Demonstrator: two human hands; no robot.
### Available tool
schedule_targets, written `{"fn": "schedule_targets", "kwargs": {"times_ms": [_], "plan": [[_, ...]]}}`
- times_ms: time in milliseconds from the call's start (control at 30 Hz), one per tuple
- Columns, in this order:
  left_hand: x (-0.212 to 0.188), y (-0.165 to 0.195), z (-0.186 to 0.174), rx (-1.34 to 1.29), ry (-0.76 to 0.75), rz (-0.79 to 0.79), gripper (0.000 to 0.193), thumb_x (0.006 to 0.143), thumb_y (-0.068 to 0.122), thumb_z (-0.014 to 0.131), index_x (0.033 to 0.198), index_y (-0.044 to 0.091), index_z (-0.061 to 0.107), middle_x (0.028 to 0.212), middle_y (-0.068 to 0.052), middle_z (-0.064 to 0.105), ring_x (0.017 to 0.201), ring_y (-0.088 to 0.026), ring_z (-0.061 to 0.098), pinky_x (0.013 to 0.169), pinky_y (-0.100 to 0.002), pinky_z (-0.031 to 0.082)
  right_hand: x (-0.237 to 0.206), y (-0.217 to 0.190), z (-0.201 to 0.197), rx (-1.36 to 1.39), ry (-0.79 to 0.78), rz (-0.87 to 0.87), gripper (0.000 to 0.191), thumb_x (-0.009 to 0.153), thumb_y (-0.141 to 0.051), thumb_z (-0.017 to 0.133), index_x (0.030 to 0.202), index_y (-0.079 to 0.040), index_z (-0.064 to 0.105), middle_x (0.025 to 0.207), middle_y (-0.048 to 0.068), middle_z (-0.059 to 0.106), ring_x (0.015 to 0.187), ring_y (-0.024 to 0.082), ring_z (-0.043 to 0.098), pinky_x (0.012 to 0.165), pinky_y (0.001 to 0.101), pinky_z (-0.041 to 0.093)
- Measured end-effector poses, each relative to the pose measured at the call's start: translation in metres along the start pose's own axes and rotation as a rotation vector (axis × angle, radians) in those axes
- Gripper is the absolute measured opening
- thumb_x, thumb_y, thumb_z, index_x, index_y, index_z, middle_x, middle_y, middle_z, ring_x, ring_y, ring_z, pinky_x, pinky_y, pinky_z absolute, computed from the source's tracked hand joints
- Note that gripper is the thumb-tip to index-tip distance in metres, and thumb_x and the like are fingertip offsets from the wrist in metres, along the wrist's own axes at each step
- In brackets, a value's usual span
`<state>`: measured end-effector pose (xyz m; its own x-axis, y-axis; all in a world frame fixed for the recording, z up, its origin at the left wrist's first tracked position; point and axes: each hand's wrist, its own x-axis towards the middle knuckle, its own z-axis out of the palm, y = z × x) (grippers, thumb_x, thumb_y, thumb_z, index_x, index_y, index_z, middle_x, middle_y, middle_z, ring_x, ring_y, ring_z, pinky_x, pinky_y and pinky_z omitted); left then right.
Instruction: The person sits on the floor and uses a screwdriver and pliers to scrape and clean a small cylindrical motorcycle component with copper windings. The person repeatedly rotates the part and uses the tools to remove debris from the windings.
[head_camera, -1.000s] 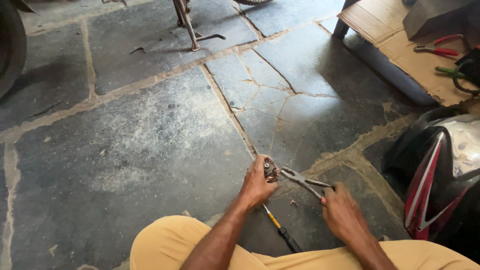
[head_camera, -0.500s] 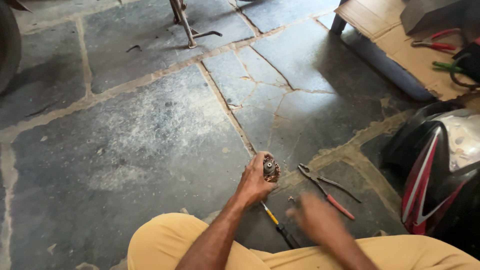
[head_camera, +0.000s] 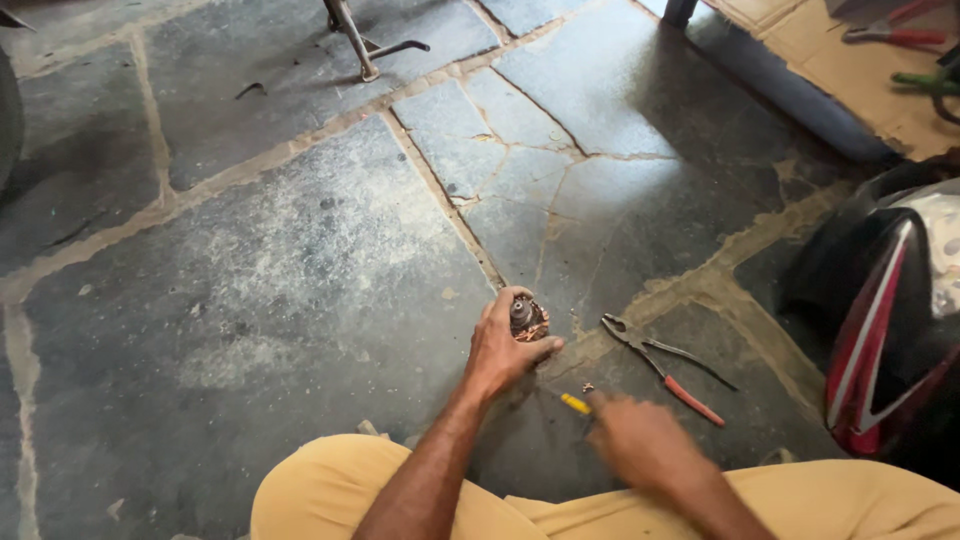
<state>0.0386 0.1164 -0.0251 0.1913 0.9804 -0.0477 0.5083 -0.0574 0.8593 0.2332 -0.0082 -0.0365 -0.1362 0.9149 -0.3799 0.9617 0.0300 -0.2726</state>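
Observation:
I sit on a stone floor (head_camera: 300, 250) with my knees in tan trousers at the bottom of the view. My left hand (head_camera: 500, 355) grips a small round metal part with copper-coloured windings (head_camera: 528, 318) and holds it upright against the floor. My right hand (head_camera: 640, 440) is blurred. It hovers over a yellow-handled screwdriver (head_camera: 575, 403), whose tip end sticks out from under the fingers. I cannot make out whether the fingers grip it. Red-handled pliers (head_camera: 660, 365) lie on the floor just right of the round part, touched by neither hand.
A black, red and white motorcycle body panel (head_camera: 890, 340) stands at the right. A metal stand (head_camera: 365, 45) is at the top. A cardboard sheet (head_camera: 850, 70) at the top right carries red-handled (head_camera: 900, 35) and green-handled tools (head_camera: 925, 82). A tyre edge (head_camera: 8, 110) shows at the far left.
My right hand let go of the pliers, which now lie on the floor, and moved back towards me over the yellow screwdriver. My left hand still holds the round part.

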Motion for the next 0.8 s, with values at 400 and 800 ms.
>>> {"fn": "schedule_targets", "kwargs": {"times_ms": [400, 800], "plan": [[-0.002, -0.011, 0.000, -0.011, -0.007, -0.009, 0.074, 0.065, 0.021, 0.092, 0.130, 0.022, 0.056, 0.116, -0.012, 0.069, 0.112, -0.030, 0.065, 0.097, -0.044, 0.052, -0.037, -0.052, -0.095, 0.158, 0.286, 0.060, 0.056, 0.085, -0.025, 0.068, 0.141, -0.030, 0.062, 0.095, 0.008, 0.065, 0.068, 0.031, 0.070, 0.068, 0.0454, 0.058], [-0.017, 0.007, -0.011, -0.015, -0.048, -0.011, 0.066, 0.069, 0.016, 0.088, 0.126, 0.021, 0.055, 0.117, -0.011, 0.064, 0.108, -0.029, 0.067, 0.092, -0.042, 0.054, -0.044, -0.057, -0.089, 0.226, 0.310, 0.077, 0.045, 0.088, -0.031, 0.069, 0.133, -0.030, 0.070, 0.083, 0.006, 0.067, 0.066, 0.027, 0.069, 0.067, 0.0438, 0.056]]}}
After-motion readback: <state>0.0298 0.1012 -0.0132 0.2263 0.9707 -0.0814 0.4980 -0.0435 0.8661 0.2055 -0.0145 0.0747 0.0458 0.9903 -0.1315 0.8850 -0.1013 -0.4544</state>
